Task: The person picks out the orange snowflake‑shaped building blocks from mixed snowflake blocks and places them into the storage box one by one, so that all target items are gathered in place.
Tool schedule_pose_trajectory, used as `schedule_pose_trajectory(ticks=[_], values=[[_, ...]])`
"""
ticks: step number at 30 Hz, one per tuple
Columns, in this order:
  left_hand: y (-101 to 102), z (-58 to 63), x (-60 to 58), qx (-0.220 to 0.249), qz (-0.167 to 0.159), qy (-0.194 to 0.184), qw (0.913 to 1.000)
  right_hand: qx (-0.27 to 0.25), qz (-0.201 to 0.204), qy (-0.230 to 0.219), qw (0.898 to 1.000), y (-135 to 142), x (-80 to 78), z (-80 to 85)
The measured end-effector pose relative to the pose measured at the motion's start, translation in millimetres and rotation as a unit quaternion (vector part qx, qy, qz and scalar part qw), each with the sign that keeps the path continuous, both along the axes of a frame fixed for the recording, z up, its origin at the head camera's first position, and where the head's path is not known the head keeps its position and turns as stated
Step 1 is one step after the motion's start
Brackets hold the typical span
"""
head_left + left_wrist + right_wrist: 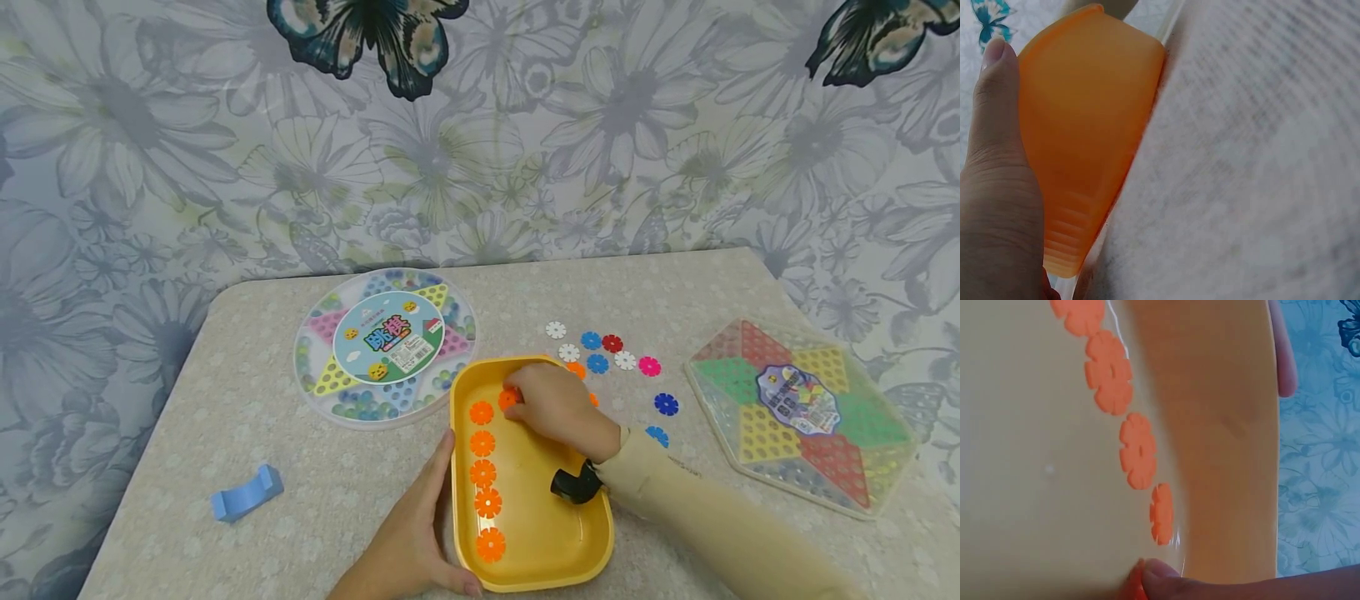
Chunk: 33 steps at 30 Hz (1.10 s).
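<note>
Lying leftmost is a blue curved block [247,494], then a round Chinese checkers case [388,337]. The left hand [412,517], fingers extended, touches the yellow tray [543,542]. Inside, beside five orange snowflake discs [482,473] in a row, the right hand [558,404] pinches a sixth disc [507,399]; multicoloured discs [597,363] lie farther right.

The right arm wears a long, pale cream-beige sleeve [720,508], plain in weave as far as it can be made out, with soft folds and a gathered cuff [617,458] around the wrist. A thin, dark marking [684,467] runs along the fabric near that end, too small to read. A glossy black, rounded device [576,483] sits at the same wrist. Both hands are bare; the left thumb's nail [994,54] is smooth and rounded.
</note>
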<state>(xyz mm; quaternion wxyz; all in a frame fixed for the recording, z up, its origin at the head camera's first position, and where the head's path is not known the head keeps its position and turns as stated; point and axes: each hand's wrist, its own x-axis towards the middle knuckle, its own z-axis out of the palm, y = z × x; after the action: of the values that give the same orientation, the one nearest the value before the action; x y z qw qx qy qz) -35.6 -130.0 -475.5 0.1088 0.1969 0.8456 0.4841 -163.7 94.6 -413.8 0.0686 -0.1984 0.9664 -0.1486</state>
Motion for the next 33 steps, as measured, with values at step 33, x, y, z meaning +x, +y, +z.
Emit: schedule_pose_trajectory(ticks=[33], values=[[1.4, -2.2, 0.7, 0.015, -0.002, 0.021, 0.9997, -0.127, -0.087, -0.015, 0.988, 102.3, 8.0, 18.5]])
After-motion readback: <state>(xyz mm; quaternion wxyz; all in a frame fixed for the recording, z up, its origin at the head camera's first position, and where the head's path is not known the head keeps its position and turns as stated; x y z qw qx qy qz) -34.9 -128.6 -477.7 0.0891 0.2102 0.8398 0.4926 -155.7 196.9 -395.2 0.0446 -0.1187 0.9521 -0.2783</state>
